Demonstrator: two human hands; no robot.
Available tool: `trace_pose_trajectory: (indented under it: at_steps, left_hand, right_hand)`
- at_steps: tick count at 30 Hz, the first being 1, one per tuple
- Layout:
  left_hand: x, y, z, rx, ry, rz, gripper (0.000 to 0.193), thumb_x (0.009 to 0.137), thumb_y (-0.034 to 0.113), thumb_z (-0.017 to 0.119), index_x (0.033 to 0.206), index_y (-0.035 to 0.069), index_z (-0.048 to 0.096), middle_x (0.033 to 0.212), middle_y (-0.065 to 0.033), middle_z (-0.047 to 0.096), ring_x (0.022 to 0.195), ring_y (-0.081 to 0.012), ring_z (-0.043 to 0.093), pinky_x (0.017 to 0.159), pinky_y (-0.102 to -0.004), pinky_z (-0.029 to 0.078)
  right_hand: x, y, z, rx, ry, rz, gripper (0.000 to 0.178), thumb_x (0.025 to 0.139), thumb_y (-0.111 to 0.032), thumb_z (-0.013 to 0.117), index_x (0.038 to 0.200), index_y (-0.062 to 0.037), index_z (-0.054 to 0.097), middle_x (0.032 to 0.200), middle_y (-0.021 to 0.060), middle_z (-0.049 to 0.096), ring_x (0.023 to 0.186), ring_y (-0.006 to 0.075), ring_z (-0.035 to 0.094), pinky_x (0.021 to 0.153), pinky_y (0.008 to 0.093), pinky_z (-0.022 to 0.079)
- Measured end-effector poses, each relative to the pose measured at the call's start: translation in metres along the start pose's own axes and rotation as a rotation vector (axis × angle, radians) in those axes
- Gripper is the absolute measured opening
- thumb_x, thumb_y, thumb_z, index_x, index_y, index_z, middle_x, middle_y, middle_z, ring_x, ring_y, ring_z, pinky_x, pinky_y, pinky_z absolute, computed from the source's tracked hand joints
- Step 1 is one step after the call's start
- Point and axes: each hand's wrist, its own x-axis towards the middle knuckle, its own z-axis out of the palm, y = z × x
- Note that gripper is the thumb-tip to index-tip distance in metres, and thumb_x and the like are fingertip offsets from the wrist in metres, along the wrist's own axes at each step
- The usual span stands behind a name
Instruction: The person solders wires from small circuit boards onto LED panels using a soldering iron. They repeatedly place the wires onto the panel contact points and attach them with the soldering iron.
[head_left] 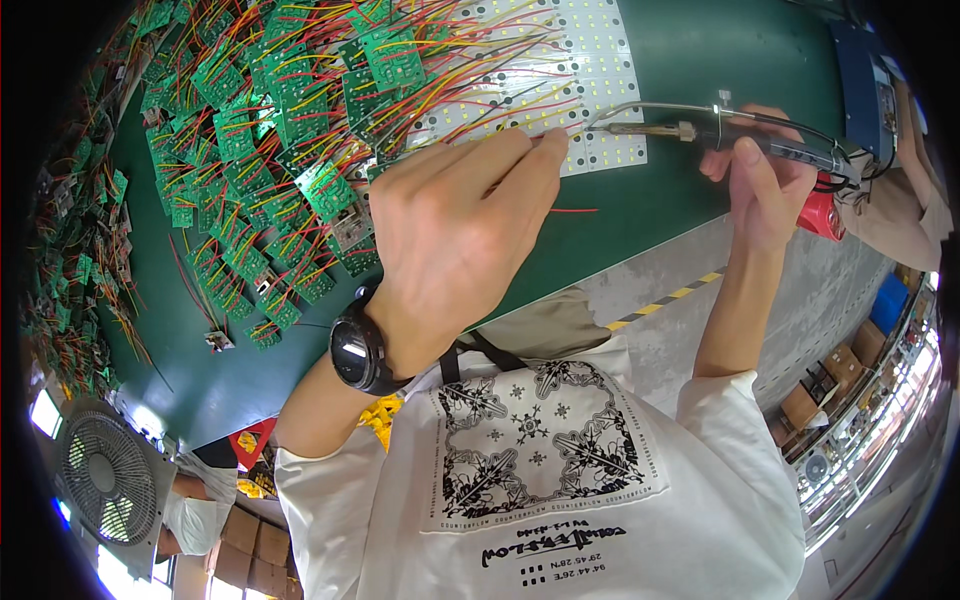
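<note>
My right hand (765, 185) grips a soldering iron (715, 135) by its black handle, with a thin curved metal feed tube (660, 106) clamped along it. The iron's tip points left, over the white LED panel (640, 150), close to my left fingertips. My left hand (460, 225), a black watch (357, 350) on its wrist, is closed in a pinch at the panel's near edge. A thin wire seems to be held there; the fingers mostly hide it. A red wire end (575, 210) sticks out below this hand. Left of it lie many green circuit boards (325, 190) with red, yellow and black wires.
The green tabletop (700, 50) carries more wired boards (70, 270) along its far left. A blue box-shaped device (860, 80) stands at the right, near another person's arm (910, 140). A fan (110, 475) is at lower left; cartons (845, 370) stand at right beyond the table.
</note>
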Motion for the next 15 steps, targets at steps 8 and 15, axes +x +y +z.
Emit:
trace_pose_trajectory:
  at_steps: [8,15]
  left_hand:
    - [0.0,-0.001,-0.005,0.023,-0.032,-0.008,0.014,0.071,0.003,0.074,0.085,0.005,0.07,0.062,-0.0038,0.054,0.047,-0.0198,0.049,0.044,-0.031,0.037]
    - [0.009,0.007,-0.013,-0.125,-0.065,-0.032,0.011,0.075,0.006,0.072,0.086,0.006,0.07,0.069,-0.0031,0.057,0.049,-0.0177,0.052,0.045,-0.0293,0.04]
  right_hand:
    - [0.002,0.001,0.001,0.029,0.029,0.0,0.027,0.085,-0.004,0.063,0.105,0.0127,0.057,0.081,0.0194,0.065,0.057,0.0244,0.062,0.049,0.0316,0.048]
    - [0.005,-0.002,0.003,0.053,0.086,0.031,0.028,0.086,-0.005,0.063,0.107,0.0115,0.056,0.079,0.0174,0.065,0.058,0.022,0.061,0.052,0.0296,0.046]
